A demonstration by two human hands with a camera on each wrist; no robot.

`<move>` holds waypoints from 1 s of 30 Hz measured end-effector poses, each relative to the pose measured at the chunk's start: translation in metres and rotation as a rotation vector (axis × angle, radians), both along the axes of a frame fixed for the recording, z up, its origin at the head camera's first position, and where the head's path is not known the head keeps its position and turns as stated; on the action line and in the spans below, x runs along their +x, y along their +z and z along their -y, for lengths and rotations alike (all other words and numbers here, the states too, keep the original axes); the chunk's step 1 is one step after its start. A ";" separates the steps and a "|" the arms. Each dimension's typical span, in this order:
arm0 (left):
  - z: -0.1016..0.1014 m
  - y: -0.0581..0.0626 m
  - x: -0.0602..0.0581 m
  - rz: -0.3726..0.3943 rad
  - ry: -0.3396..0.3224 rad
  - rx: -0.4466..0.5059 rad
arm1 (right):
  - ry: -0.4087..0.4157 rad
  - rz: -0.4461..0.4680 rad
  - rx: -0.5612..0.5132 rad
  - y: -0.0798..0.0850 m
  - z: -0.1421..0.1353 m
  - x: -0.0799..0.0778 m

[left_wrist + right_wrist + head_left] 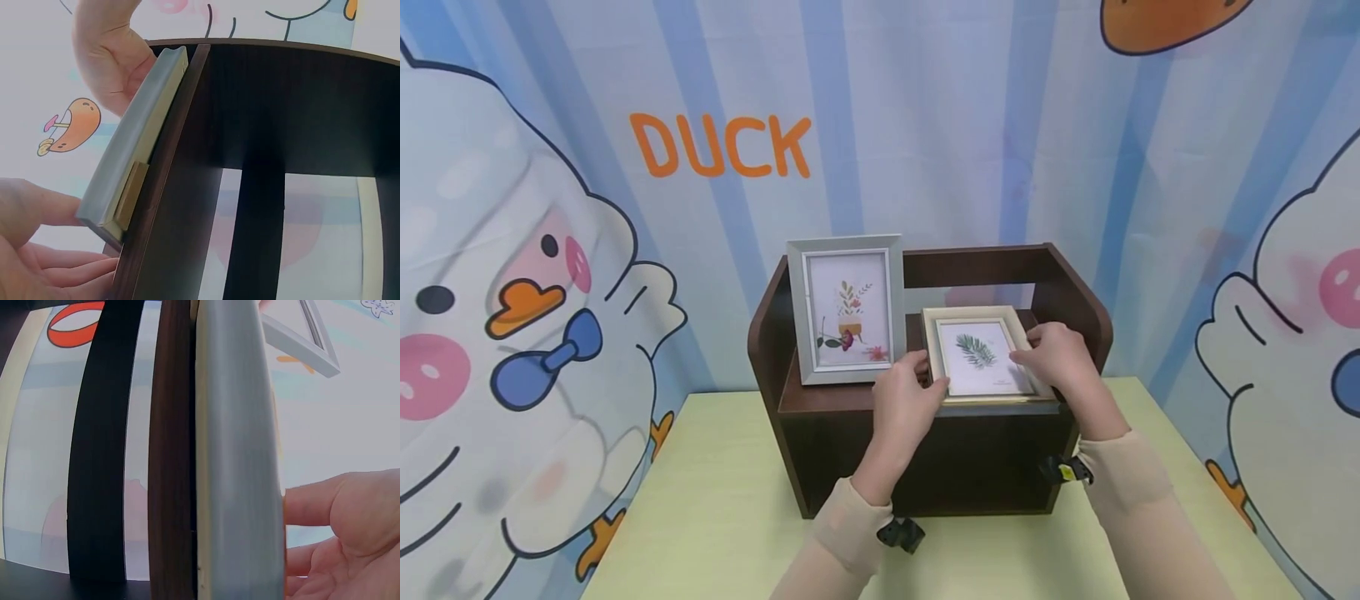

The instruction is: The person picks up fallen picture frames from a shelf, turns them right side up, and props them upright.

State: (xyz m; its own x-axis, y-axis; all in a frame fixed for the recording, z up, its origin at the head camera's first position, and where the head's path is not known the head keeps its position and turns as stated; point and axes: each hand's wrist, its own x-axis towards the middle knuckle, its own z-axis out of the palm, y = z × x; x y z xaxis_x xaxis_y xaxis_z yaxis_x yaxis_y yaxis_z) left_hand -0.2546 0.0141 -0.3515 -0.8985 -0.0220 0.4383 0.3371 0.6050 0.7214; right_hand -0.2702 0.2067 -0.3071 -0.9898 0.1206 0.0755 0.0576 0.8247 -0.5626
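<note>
A cream picture frame with a green leaf print (981,354) lies tilted back on the right of a dark brown wooden shelf unit (985,271). My left hand (902,417) pinches its left side near the front corner. At the opposite side, my right hand (1063,362) grips the right edge. A grey-blue edge (240,456) shows close up in the right wrist view, with the right thumb beside it; whether it belongs to a second frame underneath I cannot tell. To the left, a grey picture frame with a flower print (847,308) stands upright, apart from both hands.
The shelf unit stands on a pale yellow-green table (722,467), its raised sides flanking the frames. Behind hangs a blue-striped curtain (955,125) with cartoon ducks. Small black devices (901,533) sit at both wrists.
</note>
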 end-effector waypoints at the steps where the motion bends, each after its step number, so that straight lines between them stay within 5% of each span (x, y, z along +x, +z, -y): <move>1: 0.000 0.000 0.000 -0.001 -0.001 0.018 | 0.004 -0.008 0.002 0.000 0.000 0.000; 11: -0.002 -0.005 -0.001 -0.039 -0.048 0.227 | -0.036 -0.096 -0.019 0.000 0.001 -0.001; 22: -0.001 -0.008 -0.003 -0.215 -0.077 0.285 | -0.067 -0.148 -0.106 0.003 0.003 -0.001; 30: 0.002 -0.011 -0.004 -0.268 -0.088 0.320 | -0.087 -0.193 -0.111 0.004 0.004 0.000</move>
